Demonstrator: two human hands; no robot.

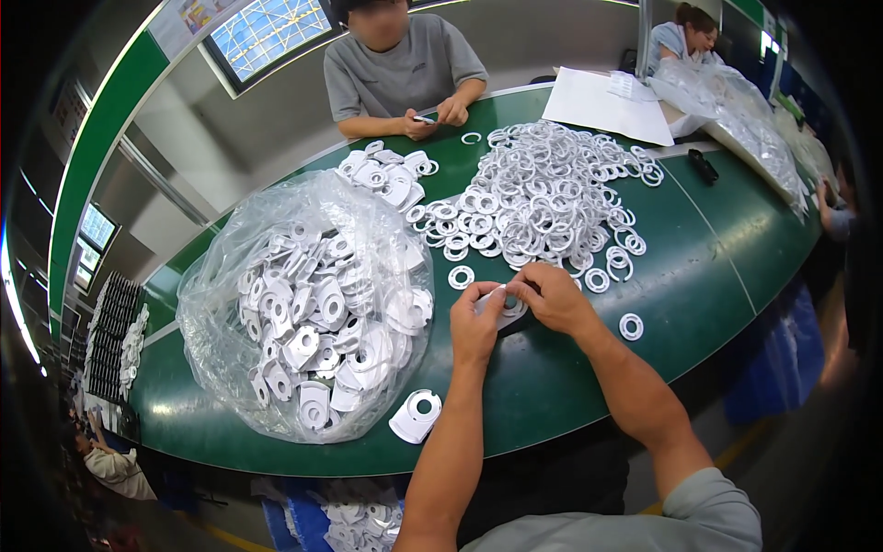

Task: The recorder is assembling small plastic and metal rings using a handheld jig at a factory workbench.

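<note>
Both my hands meet over the near middle of the green table. My left hand [476, 322] is closed round a white plastic plate with a round hole [511, 315], held just above the table. The thumb and fingers of my right hand [555, 299] pinch at the plate's upper edge; whether a separate ring is between them is hidden. Just past my hands lies a heap of white plastic rings [543, 198], with one loose ring [461, 277] close to my left fingers. A similar white plate [416, 417] rests left of my left forearm.
A clear plastic bag [216, 304] full of white plates stands at the left. More plates [386, 175] lie behind it. Another loose ring [631, 327] is to the right. A person [395, 74] sits across the table [727, 304], holding a phone. White sheets [607, 106] lie at the back.
</note>
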